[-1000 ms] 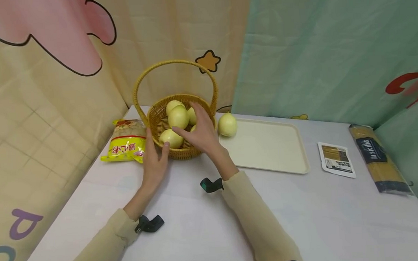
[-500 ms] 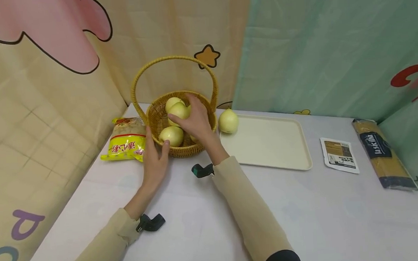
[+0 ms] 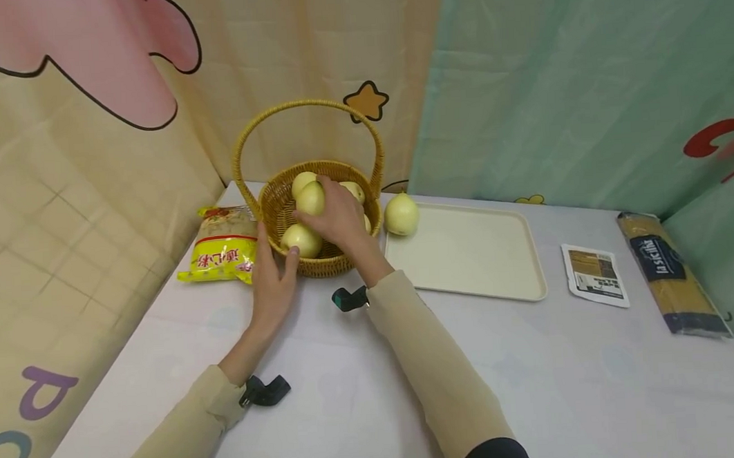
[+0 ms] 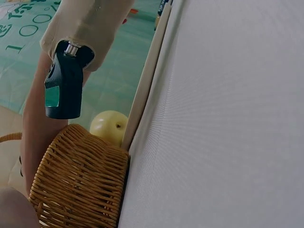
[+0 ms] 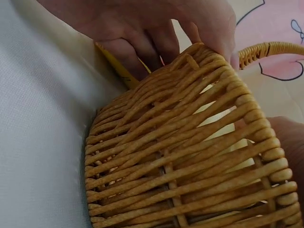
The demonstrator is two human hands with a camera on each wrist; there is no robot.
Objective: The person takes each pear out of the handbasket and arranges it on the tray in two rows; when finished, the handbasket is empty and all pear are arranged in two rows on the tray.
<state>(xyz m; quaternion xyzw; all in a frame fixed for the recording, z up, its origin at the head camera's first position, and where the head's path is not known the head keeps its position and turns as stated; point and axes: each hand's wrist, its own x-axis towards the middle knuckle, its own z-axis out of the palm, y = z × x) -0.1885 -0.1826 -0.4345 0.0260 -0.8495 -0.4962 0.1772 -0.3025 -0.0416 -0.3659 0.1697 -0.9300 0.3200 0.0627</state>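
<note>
A woven wicker basket (image 3: 322, 266) with a tall hoop handle stands at the back left of the table, holding several pale yellow-green pears. My left hand (image 3: 271, 282) grips the basket's left rim, its thumb over the edge beside the front pear (image 3: 301, 241). In the right wrist view, that hand's fingers lie along the basket's outer wall (image 5: 175, 142). My right hand (image 3: 341, 220) reaches inside and grips an upper pear (image 3: 310, 199), its thumb at the near side and fingers over the far side. Part of this pear is hidden behind the hand.
One pear (image 3: 401, 214) sits on the left end of a cream tray (image 3: 480, 251), right beside the basket. A yellow food packet (image 3: 223, 245) lies left of the basket. Farther right are a small white pouch (image 3: 595, 275) and a spaghetti pack (image 3: 673, 275). Curtains (image 3: 553, 95) border the table.
My right hand has moved left inside the basket and closed round the upper pear, uncovering a pear at the right. My left hand has stayed on the rim.
</note>
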